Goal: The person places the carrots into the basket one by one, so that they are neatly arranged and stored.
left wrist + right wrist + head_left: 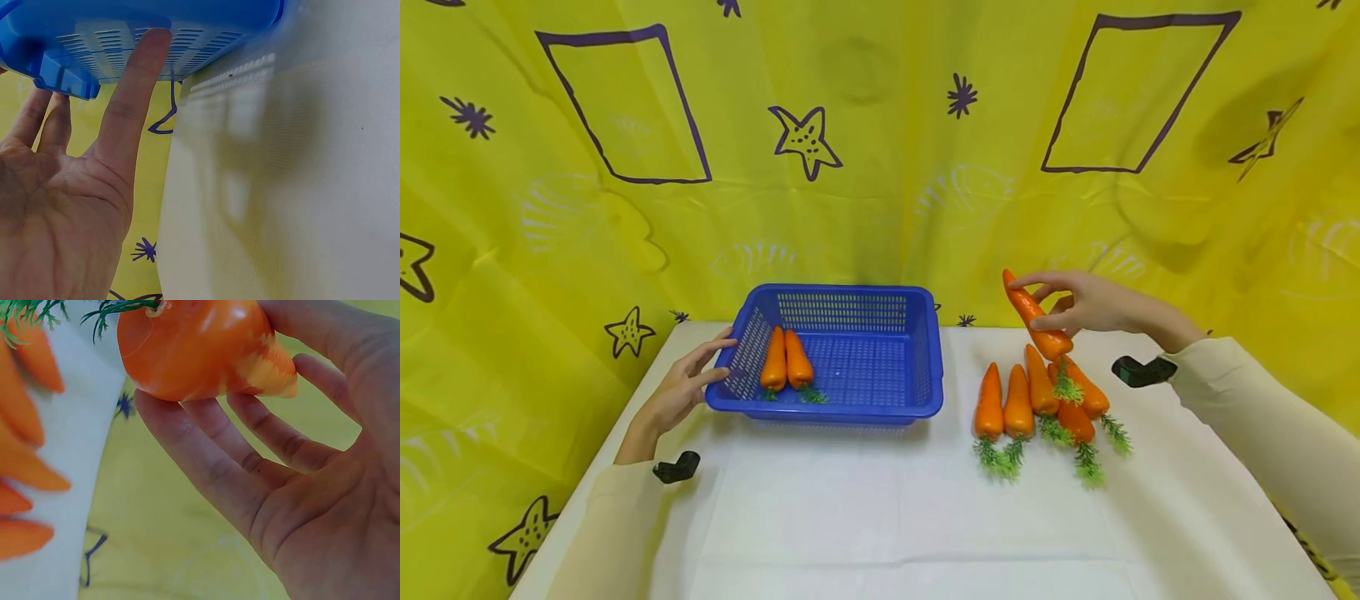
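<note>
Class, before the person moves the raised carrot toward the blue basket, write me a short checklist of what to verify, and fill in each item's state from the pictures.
1. Grip on the raised carrot: the right hand pinches it between fingers and thumb, clear of the table. Ok.
2. Blue basket steadied: the left hand touches its side wall with straight fingers. Ok.
3. Room in the basket: two carrots lie at its left, with bare floor to the right. Ok.
4. Carrots on the table: five lie together under the raised one, undisturbed. Ok.
5. Firmness of the grip: cannot tell.
</note>
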Available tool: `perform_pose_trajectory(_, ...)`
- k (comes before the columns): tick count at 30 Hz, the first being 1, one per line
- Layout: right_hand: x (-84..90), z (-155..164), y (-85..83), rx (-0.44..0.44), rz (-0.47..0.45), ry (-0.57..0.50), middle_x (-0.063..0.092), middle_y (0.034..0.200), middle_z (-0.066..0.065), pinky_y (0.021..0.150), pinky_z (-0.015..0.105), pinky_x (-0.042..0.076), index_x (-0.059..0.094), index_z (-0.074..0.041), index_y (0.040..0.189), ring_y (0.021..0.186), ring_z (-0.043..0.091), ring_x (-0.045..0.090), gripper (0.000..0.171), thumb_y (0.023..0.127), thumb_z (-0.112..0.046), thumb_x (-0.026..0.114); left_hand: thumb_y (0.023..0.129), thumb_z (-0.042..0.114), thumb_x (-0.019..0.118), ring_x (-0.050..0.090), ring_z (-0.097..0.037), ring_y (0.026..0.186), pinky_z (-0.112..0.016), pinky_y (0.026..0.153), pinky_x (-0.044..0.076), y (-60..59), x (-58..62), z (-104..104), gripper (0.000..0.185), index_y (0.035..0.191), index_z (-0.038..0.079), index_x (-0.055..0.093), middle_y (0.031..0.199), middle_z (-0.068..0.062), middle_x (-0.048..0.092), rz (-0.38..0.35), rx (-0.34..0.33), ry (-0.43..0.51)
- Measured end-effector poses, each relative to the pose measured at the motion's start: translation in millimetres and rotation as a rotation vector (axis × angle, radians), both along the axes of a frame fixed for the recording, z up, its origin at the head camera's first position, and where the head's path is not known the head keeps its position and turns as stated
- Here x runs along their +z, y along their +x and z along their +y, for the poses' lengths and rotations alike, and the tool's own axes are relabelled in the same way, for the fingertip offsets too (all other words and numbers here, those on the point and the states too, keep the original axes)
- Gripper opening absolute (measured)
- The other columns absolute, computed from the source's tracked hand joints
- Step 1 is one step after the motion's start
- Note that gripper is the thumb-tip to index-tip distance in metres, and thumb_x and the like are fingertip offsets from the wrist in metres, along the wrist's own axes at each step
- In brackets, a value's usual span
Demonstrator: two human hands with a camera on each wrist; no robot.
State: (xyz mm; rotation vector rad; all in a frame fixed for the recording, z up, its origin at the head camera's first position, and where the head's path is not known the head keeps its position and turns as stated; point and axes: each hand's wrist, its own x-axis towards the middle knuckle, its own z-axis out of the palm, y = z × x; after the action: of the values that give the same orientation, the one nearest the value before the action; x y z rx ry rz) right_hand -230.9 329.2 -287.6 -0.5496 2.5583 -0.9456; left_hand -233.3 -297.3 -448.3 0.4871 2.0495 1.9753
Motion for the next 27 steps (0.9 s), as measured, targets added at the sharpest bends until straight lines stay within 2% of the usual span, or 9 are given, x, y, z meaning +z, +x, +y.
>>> perform_pose_trajectory(3, 2.0, -18, -9.5, 0.016, -0.007, -0.010, 0.047, 0.145, 0.022, 0.072, 0.041, 0.062, 0.045, -0.024, 0.155, 0.093, 0.029, 0.070, 0.066, 0.096, -0.028, 0.076, 0.107, 0.007, 0.052, 0.046, -0.007, 0.132, -0.040, 0.087, 0.061, 0.1, 0.5, 0, 0.051, 0.156, 0.006, 0.038, 0.174, 0.000, 0.004, 0.001, -0.001, 0.004)
perform_pose_trajectory(7, 2.4, -43, -22.0, 0.031, -0.002, -0.016, 0.050, 0.144, 0.019, 0.074, 0.041, 0.062, 0.047, -0.028, 0.153, 0.099, 0.029, 0.069, 0.064, 0.095, -0.029, 0.076, 0.107, 0.007, 0.052, 0.047, -0.007, 0.131, -0.040, 0.086, 0.061, 0.3, 0.7, 0, 0.051, 0.157, 0.007, 0.038, 0.174, -0.001, 0.003, -0.001, 0.000, 0.002)
perform_pose_trajectory(12, 3.5, -74, -38.2, 0.066, -0.003, -0.041, 0.052, 0.141, 0.020, 0.075, 0.044, 0.063, 0.048, -0.025, 0.153, 0.106, 0.033, 0.068, 0.063, 0.096, -0.025, 0.075, 0.107, 0.005, 0.051, 0.052, -0.007, 0.130, -0.040, 0.085, 0.061, -0.2, -1.0, -1, 0.051, 0.156, 0.005, 0.038, 0.174, -0.001, 0.003, -0.005, -0.009, 0.026)
perform_pose_trajectory(19, 1.3, -117, -57.5, 0.119, -0.015, -0.084, 0.054, 0.138, 0.021, 0.073, 0.046, 0.064, 0.048, -0.021, 0.153, 0.104, 0.036, 0.070, 0.062, 0.096, -0.019, 0.074, 0.107, 0.005, 0.052, 0.053, -0.007, 0.129, -0.039, 0.084, 0.062, -0.4, -1.3, -1, 0.051, 0.156, 0.003, 0.037, 0.174, -0.001, 0.004, -0.010, -0.009, 0.036)
perform_pose_trajectory(27, -6.2, -163, -70.9, 0.158, -0.041, -0.125, 0.055, 0.139, 0.020, 0.072, 0.046, 0.064, 0.050, -0.021, 0.152, 0.096, 0.031, 0.070, 0.064, 0.094, -0.017, 0.076, 0.107, 0.006, 0.053, 0.049, -0.006, 0.131, -0.038, 0.085, 0.061, 0.0, 0.8, 0, 0.051, 0.156, 0.005, 0.038, 0.174, 0.000, 0.004, -0.015, 0.005, 0.013)
